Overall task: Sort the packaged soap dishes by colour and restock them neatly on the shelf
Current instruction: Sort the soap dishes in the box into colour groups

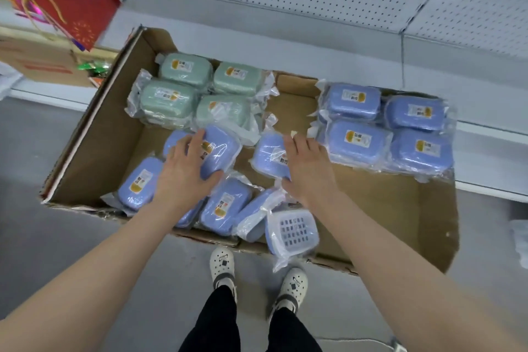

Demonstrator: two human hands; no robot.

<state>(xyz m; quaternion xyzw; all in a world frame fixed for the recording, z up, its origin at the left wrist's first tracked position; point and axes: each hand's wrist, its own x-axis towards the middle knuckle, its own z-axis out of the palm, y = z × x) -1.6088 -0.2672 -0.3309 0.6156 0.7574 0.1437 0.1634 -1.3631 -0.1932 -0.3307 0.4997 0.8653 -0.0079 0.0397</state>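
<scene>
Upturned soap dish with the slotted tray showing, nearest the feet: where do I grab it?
Grip the upturned soap dish across its two long sides, coming straight down from above. It lies tray-side up, and the loose bag tail over the box edge would likely slip.

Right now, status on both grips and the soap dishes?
Left grip holds a blue plastic-wrapped soap dish. Right grip rests on another blue wrapped dish. Loose blue dishes crowd the cardboard box.
</scene>
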